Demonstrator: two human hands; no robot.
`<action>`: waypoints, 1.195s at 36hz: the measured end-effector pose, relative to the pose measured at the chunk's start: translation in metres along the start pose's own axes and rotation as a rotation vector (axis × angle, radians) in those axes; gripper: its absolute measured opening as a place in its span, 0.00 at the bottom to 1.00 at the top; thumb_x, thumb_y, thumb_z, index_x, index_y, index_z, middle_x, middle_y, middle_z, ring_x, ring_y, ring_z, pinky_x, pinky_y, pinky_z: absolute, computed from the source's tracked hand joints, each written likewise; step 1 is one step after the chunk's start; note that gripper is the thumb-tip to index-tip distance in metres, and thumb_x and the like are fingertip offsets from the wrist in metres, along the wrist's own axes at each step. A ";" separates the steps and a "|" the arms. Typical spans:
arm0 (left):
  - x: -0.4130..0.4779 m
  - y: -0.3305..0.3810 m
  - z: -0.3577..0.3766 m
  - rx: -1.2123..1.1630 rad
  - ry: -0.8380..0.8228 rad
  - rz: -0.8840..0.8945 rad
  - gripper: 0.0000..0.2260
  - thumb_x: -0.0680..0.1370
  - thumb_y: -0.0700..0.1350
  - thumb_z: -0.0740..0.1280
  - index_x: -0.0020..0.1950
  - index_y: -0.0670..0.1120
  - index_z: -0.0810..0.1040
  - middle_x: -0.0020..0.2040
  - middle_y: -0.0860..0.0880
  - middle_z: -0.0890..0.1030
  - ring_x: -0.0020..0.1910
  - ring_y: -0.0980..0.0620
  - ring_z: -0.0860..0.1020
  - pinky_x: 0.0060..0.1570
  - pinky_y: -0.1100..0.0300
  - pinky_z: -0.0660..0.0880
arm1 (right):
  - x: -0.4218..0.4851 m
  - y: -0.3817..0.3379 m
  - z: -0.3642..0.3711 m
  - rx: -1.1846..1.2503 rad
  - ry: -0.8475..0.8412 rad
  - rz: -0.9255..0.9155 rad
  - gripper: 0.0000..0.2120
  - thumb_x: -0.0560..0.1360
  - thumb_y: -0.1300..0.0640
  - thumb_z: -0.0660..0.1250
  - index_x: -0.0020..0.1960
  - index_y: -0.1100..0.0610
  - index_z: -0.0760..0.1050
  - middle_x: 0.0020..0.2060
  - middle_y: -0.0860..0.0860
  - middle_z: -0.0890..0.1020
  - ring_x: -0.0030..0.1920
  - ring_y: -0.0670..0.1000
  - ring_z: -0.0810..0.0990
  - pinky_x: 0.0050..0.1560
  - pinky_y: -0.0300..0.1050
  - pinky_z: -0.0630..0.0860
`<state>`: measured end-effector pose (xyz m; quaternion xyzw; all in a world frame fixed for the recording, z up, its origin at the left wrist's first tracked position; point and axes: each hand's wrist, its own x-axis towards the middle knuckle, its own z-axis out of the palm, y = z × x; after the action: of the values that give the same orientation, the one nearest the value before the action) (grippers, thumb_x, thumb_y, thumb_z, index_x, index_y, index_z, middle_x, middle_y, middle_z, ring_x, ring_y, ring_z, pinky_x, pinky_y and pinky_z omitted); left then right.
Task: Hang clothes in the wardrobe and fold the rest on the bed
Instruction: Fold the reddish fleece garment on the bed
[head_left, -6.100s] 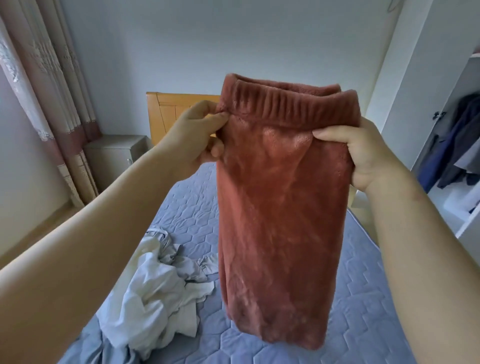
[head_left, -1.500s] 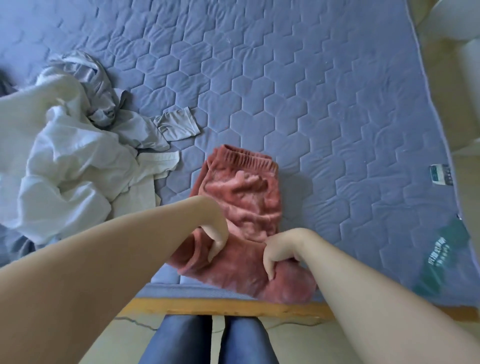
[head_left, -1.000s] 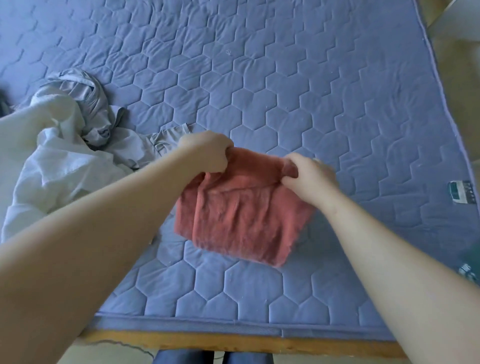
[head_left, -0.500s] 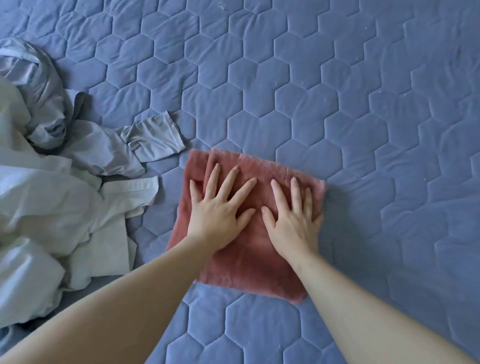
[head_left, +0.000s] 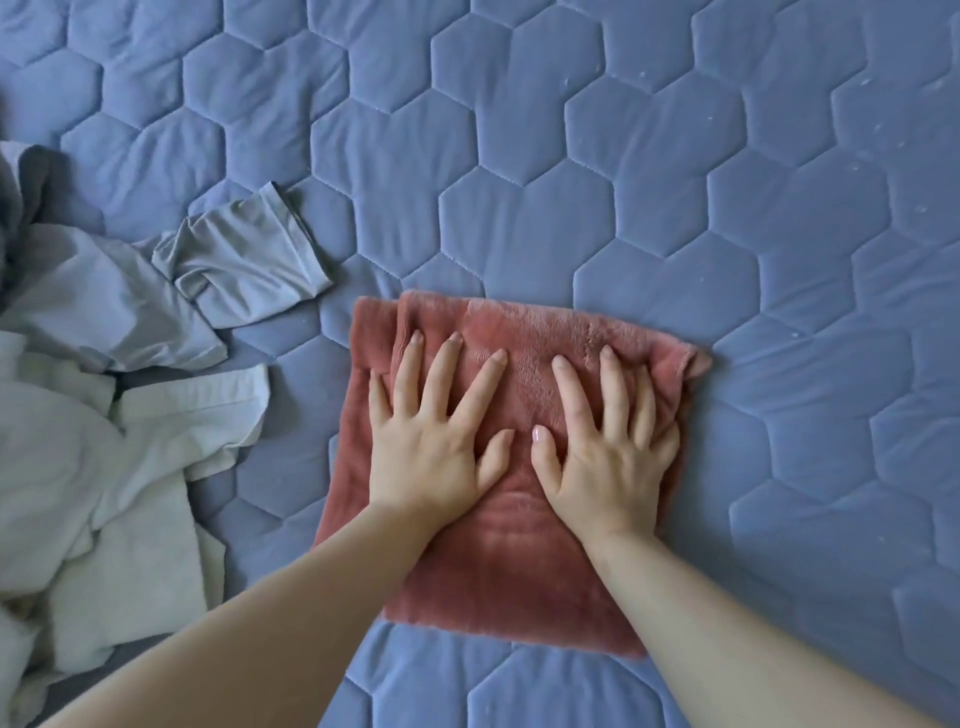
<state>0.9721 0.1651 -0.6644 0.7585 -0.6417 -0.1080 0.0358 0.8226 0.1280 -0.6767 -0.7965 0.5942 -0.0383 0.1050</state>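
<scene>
Your left hand (head_left: 431, 457), right hand (head_left: 602, 462) press flat, fingers spread, on folded garment (head_left: 498, 571) on bed (head_left: 675, 208); white clothes (head_left: 104, 467) left of fingers.

Crumpled clothes (head_left: 104, 415) left; bare quilt (head_left: 779, 260) right

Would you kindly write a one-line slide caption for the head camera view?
Left hand and right hand press flat on a folded rust-red garment on the blue quilted bed, beside unfolded pale clothes.
</scene>
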 end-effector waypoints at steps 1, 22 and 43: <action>0.000 0.000 0.003 0.002 0.013 0.001 0.27 0.72 0.61 0.56 0.70 0.55 0.63 0.67 0.41 0.73 0.67 0.37 0.63 0.59 0.32 0.66 | 0.000 0.001 0.003 0.008 0.022 -0.004 0.26 0.71 0.41 0.54 0.69 0.44 0.61 0.69 0.53 0.63 0.65 0.61 0.64 0.53 0.68 0.69; -0.046 -0.027 -0.032 -0.844 -0.150 -0.491 0.29 0.77 0.57 0.61 0.76 0.60 0.52 0.75 0.51 0.59 0.72 0.48 0.61 0.73 0.53 0.54 | -0.066 -0.002 -0.052 0.821 -0.153 0.527 0.31 0.78 0.53 0.62 0.76 0.47 0.53 0.74 0.56 0.57 0.73 0.54 0.58 0.69 0.41 0.55; -0.098 -0.019 -0.111 -1.305 -0.828 -0.984 0.14 0.72 0.55 0.67 0.46 0.45 0.76 0.32 0.43 0.83 0.42 0.44 0.79 0.39 0.55 0.70 | -0.136 -0.005 -0.127 1.522 -0.566 1.080 0.22 0.70 0.43 0.70 0.52 0.60 0.78 0.41 0.56 0.85 0.42 0.53 0.84 0.44 0.42 0.80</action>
<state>0.9988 0.2550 -0.5485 0.6762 -0.0193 -0.7156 0.1742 0.7646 0.2436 -0.5434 -0.1159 0.6484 -0.1658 0.7339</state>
